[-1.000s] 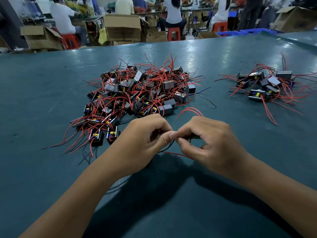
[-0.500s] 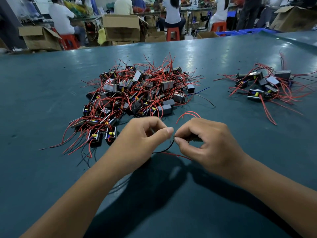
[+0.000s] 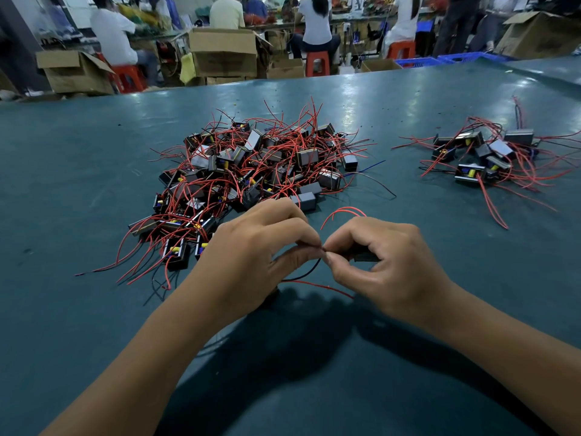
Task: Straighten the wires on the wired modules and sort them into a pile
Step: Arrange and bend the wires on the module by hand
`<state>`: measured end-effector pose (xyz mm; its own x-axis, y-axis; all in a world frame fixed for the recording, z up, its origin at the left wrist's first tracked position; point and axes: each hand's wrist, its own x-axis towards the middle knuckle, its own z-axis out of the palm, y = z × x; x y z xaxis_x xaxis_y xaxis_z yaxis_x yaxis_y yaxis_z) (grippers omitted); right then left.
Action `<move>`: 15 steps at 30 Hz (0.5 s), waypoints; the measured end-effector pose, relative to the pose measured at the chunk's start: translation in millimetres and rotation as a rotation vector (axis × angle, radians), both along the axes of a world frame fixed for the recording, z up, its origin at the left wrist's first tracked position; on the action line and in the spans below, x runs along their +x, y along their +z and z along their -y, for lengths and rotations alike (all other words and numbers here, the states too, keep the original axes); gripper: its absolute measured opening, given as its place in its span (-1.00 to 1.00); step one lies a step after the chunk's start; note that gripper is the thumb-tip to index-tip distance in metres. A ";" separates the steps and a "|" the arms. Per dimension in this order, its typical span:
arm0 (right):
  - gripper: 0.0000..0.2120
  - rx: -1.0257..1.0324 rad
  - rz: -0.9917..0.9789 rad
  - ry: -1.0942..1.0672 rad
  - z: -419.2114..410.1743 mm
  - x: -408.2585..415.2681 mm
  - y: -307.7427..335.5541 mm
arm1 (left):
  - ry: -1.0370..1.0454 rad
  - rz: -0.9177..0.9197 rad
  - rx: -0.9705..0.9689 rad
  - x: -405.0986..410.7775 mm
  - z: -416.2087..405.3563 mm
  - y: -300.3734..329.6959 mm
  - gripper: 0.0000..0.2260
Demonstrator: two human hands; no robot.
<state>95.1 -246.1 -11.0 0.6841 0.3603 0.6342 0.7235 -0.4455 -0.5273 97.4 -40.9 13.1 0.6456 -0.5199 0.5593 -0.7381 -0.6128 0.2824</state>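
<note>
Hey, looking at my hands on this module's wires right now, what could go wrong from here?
1. Both hands, left hand and right hand, pinch the thin black wire close together; a hard pull might kink it or strain its joint at the module.
2. The loose red wire trails on the table and could snag under a wrist.
3. The big unsorted pile lies just beyond your left hand; its stray wires could catch and drag along.

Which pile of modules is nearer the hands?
The big tangled pile just beyond the left hand; the small pile lies far off right.
</note>
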 end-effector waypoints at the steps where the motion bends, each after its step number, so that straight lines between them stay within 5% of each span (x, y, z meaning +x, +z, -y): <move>1: -0.97 -0.018 0.029 -0.008 0.0 0.5 -0.1 | 0.005 -0.031 -0.010 -0.9 1.3 0.6 -0.87; 9: -0.96 -0.101 0.137 -0.052 1.0 2.6 -2.2 | 0.045 -0.467 -0.275 -7.6 8.0 -2.4 -0.89; 15: -0.97 -0.020 0.063 -0.028 -1.4 1.7 -2.9 | 0.058 -0.545 -0.314 -8.9 9.6 0.0 -0.86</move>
